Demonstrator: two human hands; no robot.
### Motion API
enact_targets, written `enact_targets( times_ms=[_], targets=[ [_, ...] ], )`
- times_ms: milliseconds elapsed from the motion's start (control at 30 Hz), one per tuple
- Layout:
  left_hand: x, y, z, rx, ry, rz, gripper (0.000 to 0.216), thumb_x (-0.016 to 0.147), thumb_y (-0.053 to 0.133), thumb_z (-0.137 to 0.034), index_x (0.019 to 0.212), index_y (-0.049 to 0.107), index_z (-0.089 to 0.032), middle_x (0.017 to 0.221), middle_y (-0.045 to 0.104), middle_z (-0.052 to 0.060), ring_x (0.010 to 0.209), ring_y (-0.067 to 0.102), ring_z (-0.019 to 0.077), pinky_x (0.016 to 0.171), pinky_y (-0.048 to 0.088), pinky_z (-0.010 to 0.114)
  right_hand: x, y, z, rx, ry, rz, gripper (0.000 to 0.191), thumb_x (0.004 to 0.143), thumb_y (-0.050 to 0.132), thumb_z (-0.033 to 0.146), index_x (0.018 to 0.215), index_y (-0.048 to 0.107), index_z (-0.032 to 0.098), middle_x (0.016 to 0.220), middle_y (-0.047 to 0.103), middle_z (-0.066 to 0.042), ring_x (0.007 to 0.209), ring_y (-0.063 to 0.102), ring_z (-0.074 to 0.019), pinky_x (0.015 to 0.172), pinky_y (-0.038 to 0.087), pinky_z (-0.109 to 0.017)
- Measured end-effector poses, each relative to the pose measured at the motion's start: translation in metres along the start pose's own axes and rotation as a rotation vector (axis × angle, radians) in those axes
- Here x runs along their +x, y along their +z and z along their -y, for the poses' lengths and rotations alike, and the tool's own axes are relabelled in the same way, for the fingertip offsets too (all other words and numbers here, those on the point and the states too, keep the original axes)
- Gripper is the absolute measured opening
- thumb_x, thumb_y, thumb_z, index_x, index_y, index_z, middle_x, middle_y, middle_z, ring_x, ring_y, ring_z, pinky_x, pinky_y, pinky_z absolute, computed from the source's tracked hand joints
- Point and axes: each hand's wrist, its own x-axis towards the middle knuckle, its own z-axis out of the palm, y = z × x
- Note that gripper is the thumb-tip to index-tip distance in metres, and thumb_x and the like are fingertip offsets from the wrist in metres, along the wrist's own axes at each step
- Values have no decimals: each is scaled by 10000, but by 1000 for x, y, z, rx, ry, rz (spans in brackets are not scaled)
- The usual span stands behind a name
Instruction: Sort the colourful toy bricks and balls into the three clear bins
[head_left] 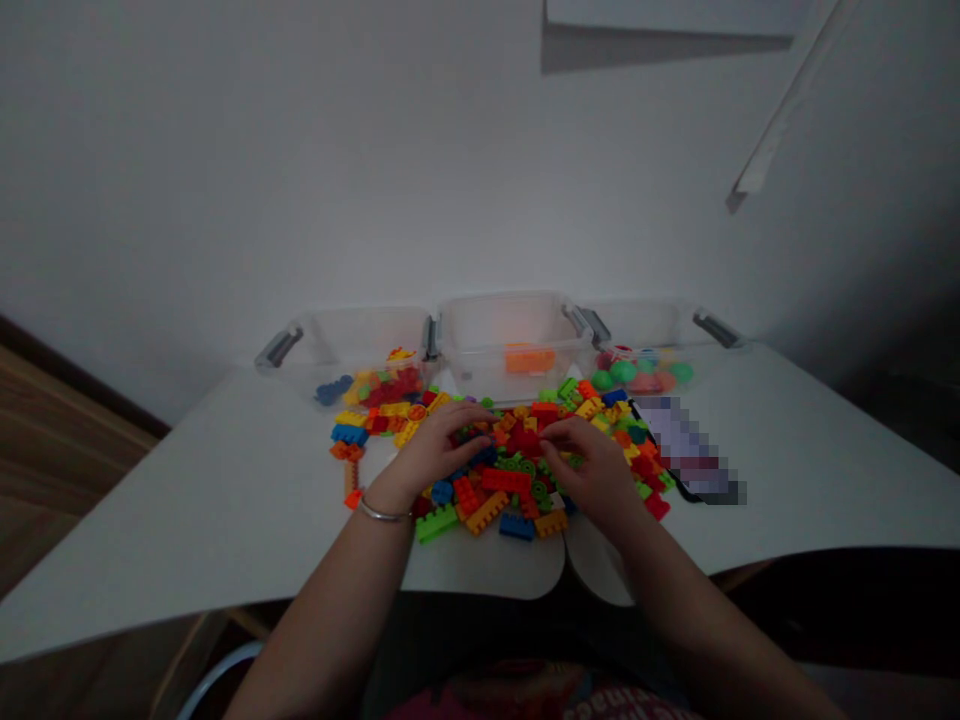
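A heap of coloured plastic building bricks (517, 480) lies on the white table (225, 500) in front of me. My left hand (439, 450), with a thin bracelet on its wrist, rests on the heap with fingers curled down into the bricks. My right hand (592, 465) lies on the heap's right side, its fingers pinched near a red brick (523, 440) at the middle. What either hand holds is hidden among the pieces.
Three clear plastic bins stand at the back: the left bin (352, 345) holds mixed bricks, the middle bin (510, 335) an orange piece, the right bin (652, 335) green and pink balls. A blurred flat object (694, 450) lies right of the heap. A wall rises behind.
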Motion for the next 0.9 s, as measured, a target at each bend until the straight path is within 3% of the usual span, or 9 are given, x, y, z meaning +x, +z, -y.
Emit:
enact_targets(
  times_ms=[233, 533, 733, 900],
  targets=[
    [0, 2, 5, -97, 43, 24, 314, 799, 712, -353, 1097, 684, -258, 1049, 716, 71, 1062, 631, 233, 951, 505, 450, 4, 19, 10, -50, 15, 66, 89, 843, 569, 205, 838, 655, 225, 814, 720, -20, 755, 686, -182, 699, 540, -302],
    [2, 4, 1, -100, 41, -62, 150, 855, 644, -289, 978, 704, -229, 932, 725, 57, 924, 663, 196, 843, 551, 381, 3, 27, 4, -78, -22, 131, 109, 849, 596, 190, 900, 682, 231, 899, 742, -29, 826, 691, -189, 765, 540, -322],
    [-1, 0, 8, -93, -50, -270, 129, 865, 614, -290, 955, 662, -211, 940, 687, 59, 876, 654, 180, 796, 555, 346, 3, 19, 0, -88, -74, 116, 144, 872, 542, 177, 915, 675, 213, 911, 734, -45, 864, 680, -190, 808, 536, -333],
    [-4, -5, 20, -39, -31, -668, 122, 854, 618, -295, 934, 598, -205, 957, 632, 46, 893, 623, 165, 791, 541, 318, -3, 15, -7, -168, -154, 78, 144, 868, 532, 173, 891, 671, 204, 883, 725, -56, 851, 666, -204, 803, 532, -356]
  ],
)
